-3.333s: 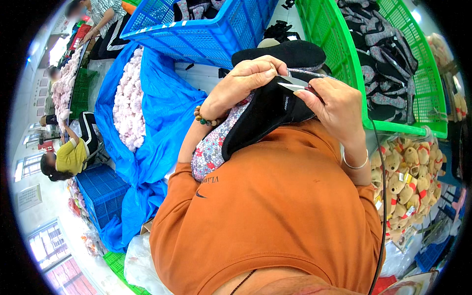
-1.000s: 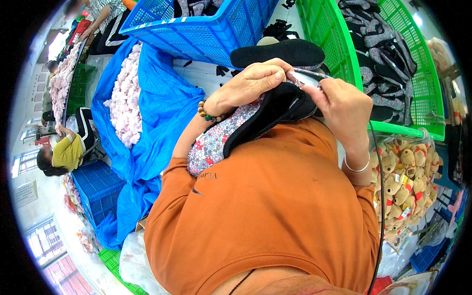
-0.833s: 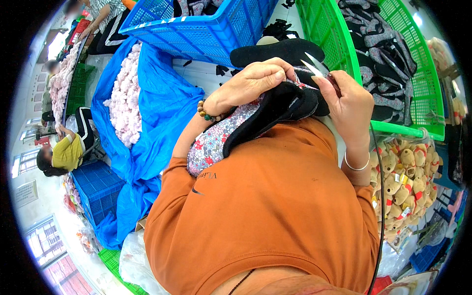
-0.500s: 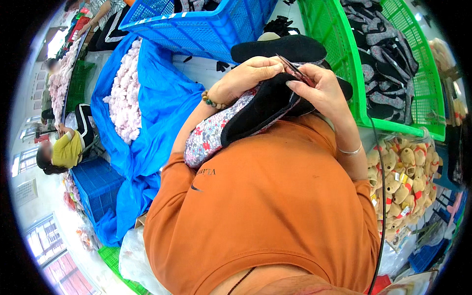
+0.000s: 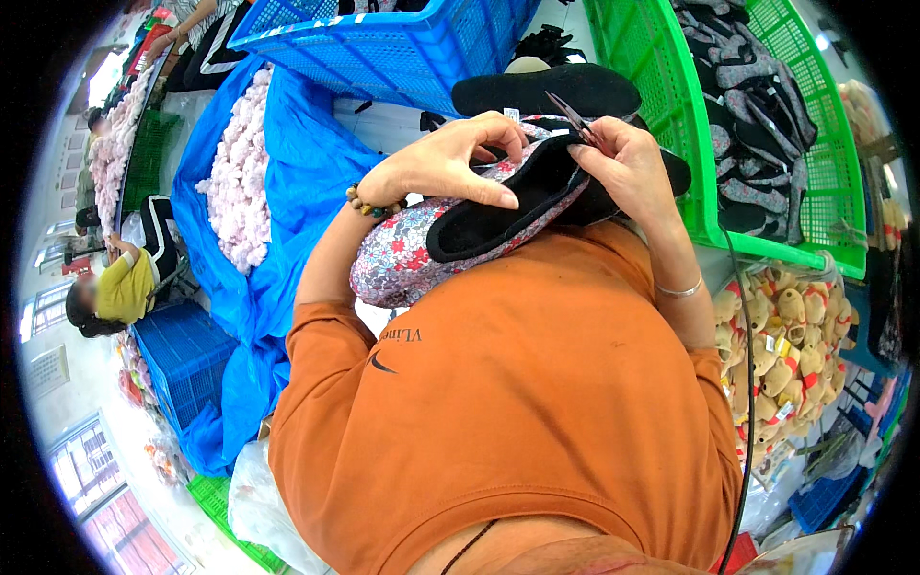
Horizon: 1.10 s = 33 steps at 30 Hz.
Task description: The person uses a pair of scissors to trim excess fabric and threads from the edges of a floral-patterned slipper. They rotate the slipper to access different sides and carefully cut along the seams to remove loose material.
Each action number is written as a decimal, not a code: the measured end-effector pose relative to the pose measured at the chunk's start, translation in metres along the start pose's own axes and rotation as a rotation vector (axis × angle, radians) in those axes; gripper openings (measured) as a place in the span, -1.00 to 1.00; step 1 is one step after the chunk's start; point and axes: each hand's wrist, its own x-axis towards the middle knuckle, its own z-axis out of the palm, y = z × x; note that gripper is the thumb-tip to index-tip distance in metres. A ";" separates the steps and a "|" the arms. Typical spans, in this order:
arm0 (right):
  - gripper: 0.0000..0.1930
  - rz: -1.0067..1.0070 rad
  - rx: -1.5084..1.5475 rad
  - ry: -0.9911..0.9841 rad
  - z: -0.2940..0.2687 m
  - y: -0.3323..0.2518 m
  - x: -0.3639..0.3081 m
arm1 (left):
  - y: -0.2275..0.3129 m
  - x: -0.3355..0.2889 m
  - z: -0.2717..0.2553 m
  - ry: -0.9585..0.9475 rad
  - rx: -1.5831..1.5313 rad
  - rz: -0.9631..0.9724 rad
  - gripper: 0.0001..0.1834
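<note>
A floral slipper [image 5: 407,254] with a black lining lies tilted across my front, toe to the lower left and opening upward. My right hand [image 5: 634,172] is closed at its heel end, gripping small scissors [image 5: 572,117] whose blades point up and left; its thumb presses on the slipper's rim. My left hand [image 5: 436,163] is over the slipper's far side, thumb and fingers spread apart, the thumb reaching over the opening. Just beyond both hands lies a black-soled slipper [image 5: 546,93]. Another dark sole [image 5: 666,182] shows partly behind my right hand.
A blue crate [image 5: 383,62] stands ahead, and a green crate [image 5: 709,192] of slippers [image 5: 757,125] at the right. Tan plush toys [image 5: 786,345] are heaped below it. Pale pink fluffy pieces [image 5: 240,182] lie on blue sheeting [image 5: 307,153]. A person in yellow [image 5: 125,287] sits far left.
My left hand has come away from the scissors and opened, shifting left and down over the slipper's opening. The scissors now point more upward in my right hand.
</note>
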 end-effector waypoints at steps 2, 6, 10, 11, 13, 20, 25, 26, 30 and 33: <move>-0.80 0.002 0.005 0.003 0.002 0.002 0.001 | 0.003 0.000 0.001 0.008 0.044 -0.054 -0.72; -0.83 0.017 0.068 -0.055 0.001 -0.008 0.001 | -0.014 0.004 -0.002 0.085 -0.195 -0.234 -0.81; -0.90 0.152 0.220 -0.222 -0.007 -0.017 -0.001 | -0.021 0.001 0.012 0.240 -0.857 -0.311 -0.86; -0.92 0.163 0.268 -0.225 -0.007 -0.017 -0.002 | -0.021 0.001 0.014 0.252 -0.885 -0.308 -0.84; -0.94 0.182 0.364 -0.225 -0.006 -0.018 -0.004 | -0.019 0.001 0.014 0.272 -0.936 -0.299 -0.81; -0.78 -0.223 0.063 0.059 0.003 -0.008 -0.009 | -0.012 -0.003 0.010 0.359 -0.882 -0.334 -0.85; -0.77 -0.573 -0.071 -0.249 -0.004 -0.030 -0.019 | -0.008 -0.004 0.011 0.362 -0.763 -0.400 -0.72; -0.81 -0.566 -0.195 -0.332 -0.003 -0.025 -0.019 | -0.009 -0.005 0.009 0.324 -0.730 -0.428 -0.64; -0.91 -0.418 0.095 -0.343 -0.003 -0.015 -0.020 | -0.005 -0.003 0.011 0.360 -0.735 -0.406 -0.71; -0.86 -0.420 0.541 -0.154 -0.013 -0.010 -0.019 | 0.002 -0.004 0.016 0.476 -0.761 -0.355 -0.85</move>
